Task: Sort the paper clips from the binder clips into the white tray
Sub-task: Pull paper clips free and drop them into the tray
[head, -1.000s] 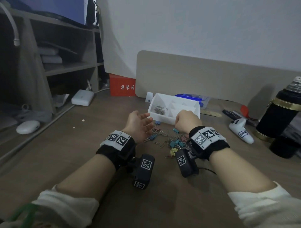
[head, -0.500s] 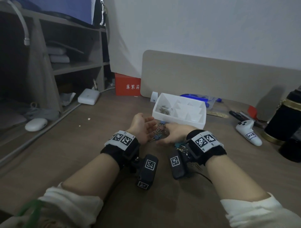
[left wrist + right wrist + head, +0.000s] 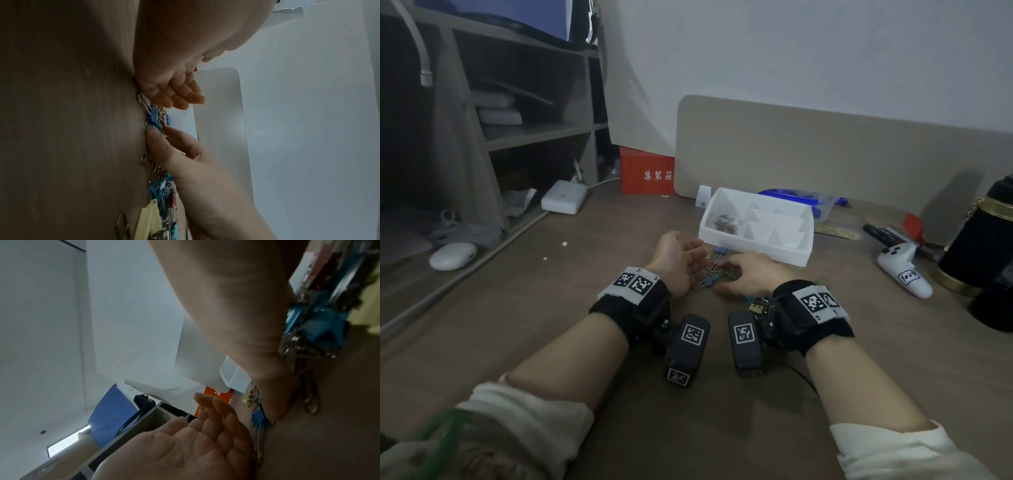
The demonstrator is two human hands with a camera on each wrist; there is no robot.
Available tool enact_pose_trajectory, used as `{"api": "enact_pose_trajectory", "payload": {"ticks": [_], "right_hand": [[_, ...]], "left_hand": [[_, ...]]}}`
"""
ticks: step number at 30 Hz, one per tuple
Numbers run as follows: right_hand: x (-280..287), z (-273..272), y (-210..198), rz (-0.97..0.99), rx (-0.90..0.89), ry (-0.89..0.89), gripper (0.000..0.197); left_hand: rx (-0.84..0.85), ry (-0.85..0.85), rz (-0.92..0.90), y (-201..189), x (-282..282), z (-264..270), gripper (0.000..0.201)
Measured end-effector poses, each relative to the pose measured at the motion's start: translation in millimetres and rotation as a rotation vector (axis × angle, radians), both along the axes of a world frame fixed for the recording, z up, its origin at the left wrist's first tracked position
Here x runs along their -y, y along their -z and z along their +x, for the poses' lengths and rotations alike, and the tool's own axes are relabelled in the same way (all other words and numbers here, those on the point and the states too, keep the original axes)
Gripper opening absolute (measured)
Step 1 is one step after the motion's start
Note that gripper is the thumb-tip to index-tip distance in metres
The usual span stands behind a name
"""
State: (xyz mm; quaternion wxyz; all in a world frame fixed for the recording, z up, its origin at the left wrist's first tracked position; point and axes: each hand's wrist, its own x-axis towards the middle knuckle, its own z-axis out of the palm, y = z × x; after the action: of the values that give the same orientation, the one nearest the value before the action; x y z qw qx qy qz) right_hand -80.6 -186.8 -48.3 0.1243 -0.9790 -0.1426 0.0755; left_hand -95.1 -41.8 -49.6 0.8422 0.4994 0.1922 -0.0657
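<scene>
My right hand (image 3: 751, 274) has dropped from above the tray (image 3: 789, 255) onto the pile (image 3: 717, 272) since a second ago; its fingers lie low over the clips, thumb (image 3: 153, 132) touching a blue binder clip (image 3: 153, 116), though I cannot tell if it pinches anything; my left hand (image 3: 676, 258) rests beside the pile, palm up, fingers relaxed, holding nothing; some paper clips (image 3: 726, 222) sit in the tray's left compartment, just behind the pile.

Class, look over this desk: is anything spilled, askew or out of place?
Yes. A mixed pile of clips lies loose on the desk in front of the white tray, between the left hand and right hand. Only one tray compartment holds paper clips; the others look empty.
</scene>
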Motion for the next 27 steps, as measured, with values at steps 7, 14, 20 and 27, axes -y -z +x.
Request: {"api": "enact_pose_trajectory", "payload": {"ticks": [7, 14, 20, 27], "right_hand": [[-1.1, 6.1, 9.6, 0.150, 0.058, 0.028, 0.027], [1.0, 7.5, 9.9, 0.093, 0.125, 0.060, 0.009], [-1.1, 2.7, 7.0, -0.009, 0.132, 0.049, 0.019], [-4.2, -4.2, 1.7, -0.032, 0.209, 0.037, 0.019]], "left_hand": [[0.015, 0.017, 0.005, 1.3, 0.5, 0.7, 0.045], [0.025, 0.016, 0.020, 2.9, 1.8, 1.0, 0.046], [0.034, 0.028, 0.040, 2.7, 3.0, -1.2, 0.047], [0.056, -0.031, -0.058, 1.0, 1.4, -2.5, 0.043]]}}
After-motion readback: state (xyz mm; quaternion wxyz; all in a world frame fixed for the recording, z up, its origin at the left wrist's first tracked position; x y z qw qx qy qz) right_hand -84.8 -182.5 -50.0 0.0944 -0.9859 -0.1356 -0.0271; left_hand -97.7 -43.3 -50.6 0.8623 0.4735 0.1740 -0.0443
